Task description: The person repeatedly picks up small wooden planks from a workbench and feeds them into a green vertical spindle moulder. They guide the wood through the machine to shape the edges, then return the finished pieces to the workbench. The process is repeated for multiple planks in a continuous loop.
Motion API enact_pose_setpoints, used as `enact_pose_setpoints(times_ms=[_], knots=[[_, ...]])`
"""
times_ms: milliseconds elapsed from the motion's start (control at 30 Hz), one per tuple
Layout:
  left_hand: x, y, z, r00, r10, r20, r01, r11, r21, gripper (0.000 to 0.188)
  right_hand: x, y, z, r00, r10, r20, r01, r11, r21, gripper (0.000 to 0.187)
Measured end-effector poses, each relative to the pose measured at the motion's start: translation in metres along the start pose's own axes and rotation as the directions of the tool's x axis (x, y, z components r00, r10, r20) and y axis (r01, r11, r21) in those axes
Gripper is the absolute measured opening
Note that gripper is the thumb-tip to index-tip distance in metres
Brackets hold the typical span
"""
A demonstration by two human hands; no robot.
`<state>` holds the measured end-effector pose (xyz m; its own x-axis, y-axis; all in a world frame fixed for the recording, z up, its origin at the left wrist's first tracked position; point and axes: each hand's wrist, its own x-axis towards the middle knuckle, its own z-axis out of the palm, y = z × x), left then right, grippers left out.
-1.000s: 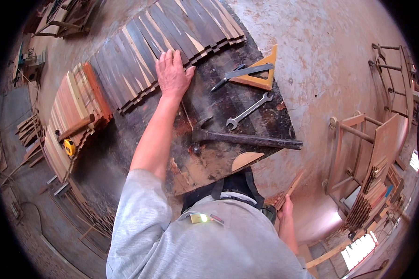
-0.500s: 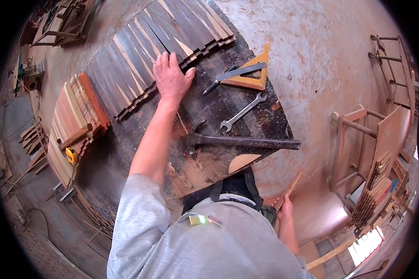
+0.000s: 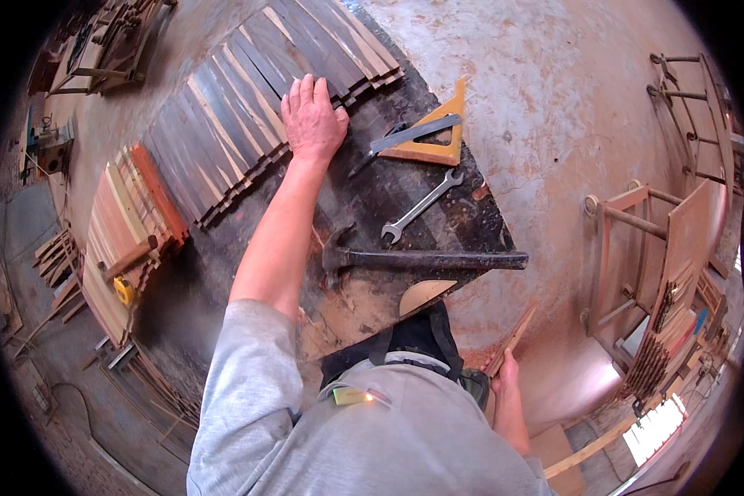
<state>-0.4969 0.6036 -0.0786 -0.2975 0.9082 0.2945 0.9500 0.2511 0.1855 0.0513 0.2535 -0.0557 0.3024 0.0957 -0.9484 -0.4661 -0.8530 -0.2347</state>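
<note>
My left hand (image 3: 314, 120) lies over the near ends of a row of dark wooden strips (image 3: 215, 124) with pale streaks, its fingers stretched out across them and its thumb out to the right. The strips lie side by side on a dark, worn workbench (image 3: 248, 248). Low at my right side, off the bench, my right hand (image 3: 507, 374) is closed around a thin reddish wooden strip (image 3: 518, 332), which points up and away. Nearer me on the bench lie a hammer (image 3: 438, 259), an open-ended wrench (image 3: 422, 207) and a yellow set square (image 3: 448, 151) under a grey metal blade (image 3: 417, 134).
Reddish and pale strips (image 3: 112, 219) lie at the bench's left end, with a wooden-handled tool (image 3: 131, 256) and a yellow tape measure (image 3: 123, 289) on them. A pale half-round piece (image 3: 424, 296) sits at the near edge. Wooden frames (image 3: 636, 240) stand on the floor to the right.
My left hand has shifted slightly to the right along the strips, and its thumb has drawn in closer to the fingers. The right hand keeps its hold on the thin strip.
</note>
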Motion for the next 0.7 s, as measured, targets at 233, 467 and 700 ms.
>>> enact_pose_setpoints(times_ms=[233,467,700], knots=[[0.003,0.004,-0.001,0.999,0.033,-0.010,-0.032,0.999,0.038,0.054,-0.001,0.001,0.004,1.000,-0.009,0.002,0.009,1.000,-0.022,0.038],[0.001,-0.002,0.004,0.997,0.081,-0.005,-0.080,0.991,0.108,0.053,-0.003,-0.006,0.005,1.000,-0.015,0.014,0.016,0.997,-0.071,0.041],[0.002,-0.001,-0.001,0.996,0.095,-0.003,-0.094,0.991,0.097,0.052,-0.007,-0.008,0.011,1.000,-0.005,0.024,0.006,1.000,-0.026,0.040]])
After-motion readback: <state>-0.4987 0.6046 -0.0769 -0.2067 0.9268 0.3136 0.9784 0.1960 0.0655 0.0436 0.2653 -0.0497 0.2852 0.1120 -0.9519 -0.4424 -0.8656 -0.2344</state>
